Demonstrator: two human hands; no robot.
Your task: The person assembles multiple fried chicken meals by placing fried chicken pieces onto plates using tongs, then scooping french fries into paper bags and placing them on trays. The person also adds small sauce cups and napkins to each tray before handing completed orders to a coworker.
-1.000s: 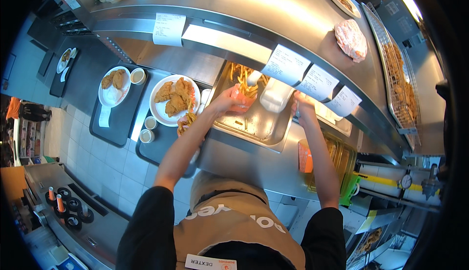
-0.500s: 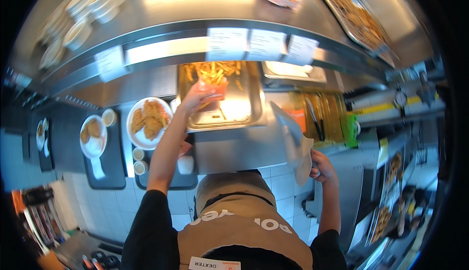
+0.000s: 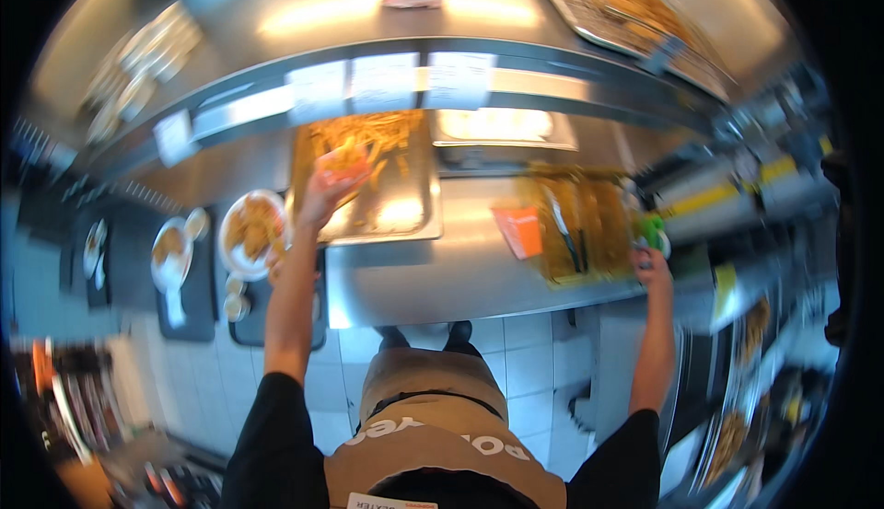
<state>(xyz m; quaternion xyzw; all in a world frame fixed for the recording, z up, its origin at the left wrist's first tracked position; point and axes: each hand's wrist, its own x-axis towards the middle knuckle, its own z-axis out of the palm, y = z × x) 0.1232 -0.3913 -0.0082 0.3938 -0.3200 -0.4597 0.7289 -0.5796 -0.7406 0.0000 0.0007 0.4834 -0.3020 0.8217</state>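
Observation:
My left hand (image 3: 322, 194) is closed around a red-orange fry carton (image 3: 344, 165) with fries in its top. It is held over a metal fry pan (image 3: 419, 224), where loose fries (image 3: 382, 127) lie toward the far side. On the right, my right hand (image 3: 652, 268) has its fingers curled beside a green object (image 3: 652, 231) at the edge of an amber tray (image 3: 603, 274). Whatever it grips is blurred. A dark-handled knife (image 3: 564, 228) lies in that tray. Against the tray's left side is an orange carton (image 3: 520, 231).
To the left, a plate of fried chicken (image 3: 253, 228) and a smaller plate (image 3: 171, 251) rest on dark trays (image 3: 189, 323). Overhead, a metal shelf (image 3: 322, 26) with paper slips (image 3: 384, 81) spans the counter. A tray of fried food (image 3: 635, 3) sits up there.
The view has shifted to the right. My left hand still holds the carton over the pan. My right hand has moved out to the right, and the metal scoop is no longer plainly visible in it.

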